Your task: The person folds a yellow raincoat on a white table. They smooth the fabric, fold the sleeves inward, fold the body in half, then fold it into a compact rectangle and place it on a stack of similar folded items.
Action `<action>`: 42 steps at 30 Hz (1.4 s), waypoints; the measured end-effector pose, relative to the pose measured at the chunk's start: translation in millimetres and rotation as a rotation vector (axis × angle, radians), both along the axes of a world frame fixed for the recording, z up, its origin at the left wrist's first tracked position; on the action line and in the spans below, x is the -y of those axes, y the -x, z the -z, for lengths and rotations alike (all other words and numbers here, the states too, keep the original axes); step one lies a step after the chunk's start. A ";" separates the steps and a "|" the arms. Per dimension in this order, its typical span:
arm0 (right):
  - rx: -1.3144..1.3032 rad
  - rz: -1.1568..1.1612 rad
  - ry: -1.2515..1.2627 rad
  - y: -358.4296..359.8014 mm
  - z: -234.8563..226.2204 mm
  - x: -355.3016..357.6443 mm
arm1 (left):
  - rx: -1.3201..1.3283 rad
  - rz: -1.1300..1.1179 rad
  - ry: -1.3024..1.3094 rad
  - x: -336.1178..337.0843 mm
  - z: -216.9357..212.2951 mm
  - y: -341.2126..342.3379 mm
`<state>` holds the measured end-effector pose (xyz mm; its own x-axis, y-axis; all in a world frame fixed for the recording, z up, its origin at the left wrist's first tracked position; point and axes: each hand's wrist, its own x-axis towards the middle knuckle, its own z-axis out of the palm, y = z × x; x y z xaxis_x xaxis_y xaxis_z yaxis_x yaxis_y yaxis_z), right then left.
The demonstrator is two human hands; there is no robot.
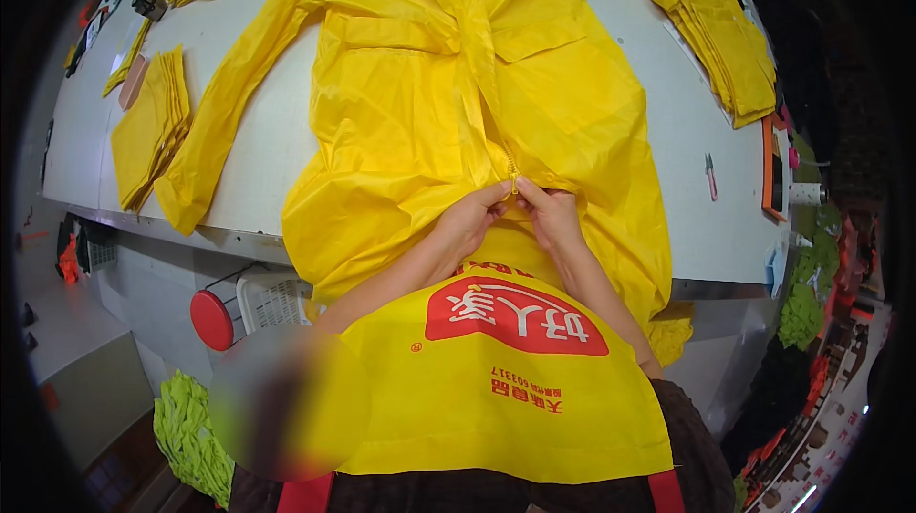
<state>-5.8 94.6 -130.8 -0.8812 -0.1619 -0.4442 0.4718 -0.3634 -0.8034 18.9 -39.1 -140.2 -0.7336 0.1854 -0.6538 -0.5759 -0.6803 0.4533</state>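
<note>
Yellow jacket (401, 117) spreads around left hand (472, 217) and right hand (553, 215), both pinching its zipper (511, 167).

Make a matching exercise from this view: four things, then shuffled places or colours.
1. Zip
2. Stool
3. Small tool
4. Basket

A. white, with openings
B. on the table, right of the jacket
C. runs down to left hand and right hand
D. round red top

Pairs: 1-C, 2-D, 3-B, 4-A
</note>
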 end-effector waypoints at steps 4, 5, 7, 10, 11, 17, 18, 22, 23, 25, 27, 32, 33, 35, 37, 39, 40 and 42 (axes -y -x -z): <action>0.066 -0.175 -0.060 -0.7 -12.2 -6.3 | -0.024 -0.050 -0.015 0.7 -4.1 -1.5; 0.102 -0.303 -0.191 -0.8 -21.0 -9.9 | -0.030 -0.060 -0.019 3.1 -4.2 -0.7; -0.126 -0.487 -0.497 -4.9 -44.4 -8.5 | -0.035 -0.055 -0.037 7.1 0.0 0.7; -0.825 -0.548 -0.975 -10.7 -66.8 1.7 | -0.019 -0.036 -0.064 7.8 6.1 0.2; -0.990 -0.513 -1.113 -3.0 -66.2 3.1 | -0.010 -0.048 -0.058 6.8 -1.5 1.2; -1.200 -0.672 -1.262 25.1 -58.4 -0.5 | 0.035 -0.046 -0.019 13.3 -3.6 -2.1; -1.227 -0.674 -1.256 28.9 -59.5 2.4 | 0.034 -0.041 -0.015 15.2 -4.0 -3.7; -1.362 -0.549 -1.290 66.3 -37.3 20.4 | 0.076 0.069 0.037 11.9 -8.1 -17.5; -1.368 -0.504 -1.295 84.6 -34.0 24.2 | 0.082 0.098 0.106 12.6 -11.7 -22.3; -1.371 -0.362 -1.283 107.1 -32.7 12.7 | 0.140 0.142 0.263 12.6 -25.7 -26.8; -1.350 -0.173 -1.247 119.8 -31.4 -19.6 | 0.249 0.178 0.437 13.9 -66.0 -31.5; -0.790 0.083 -1.779 134.7 22.1 -210.0 | -0.059 0.113 0.885 40.5 -33.1 -33.7; -0.686 0.043 -1.923 126.6 31.6 -246.7 | -0.118 0.108 0.955 45.6 -23.7 -32.9; -0.404 -0.118 -2.059 114.9 33.8 -292.4 | -0.197 0.094 1.067 54.5 -10.0 -32.7; -0.208 -0.184 -2.017 109.9 31.8 -322.3 | -0.236 0.105 1.136 57.2 -3.1 -34.6; -0.157 -0.089 -1.954 110.1 40.2 -342.0 | -0.262 0.131 1.170 57.1 1.2 -39.6; -0.056 -0.019 -2.024 115.8 39.9 -336.9 | -0.274 0.145 1.190 56.5 4.3 -42.5; 0.153 0.123 -2.153 126.2 32.0 -319.1 | -0.325 0.171 1.260 50.1 14.0 -48.6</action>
<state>-132.0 413.7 -162.8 -0.7947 0.5916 0.1360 0.6062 0.7852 0.1268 67.4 -89.2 -154.2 -0.9179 -0.3128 -0.2444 -0.3566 0.3796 0.8537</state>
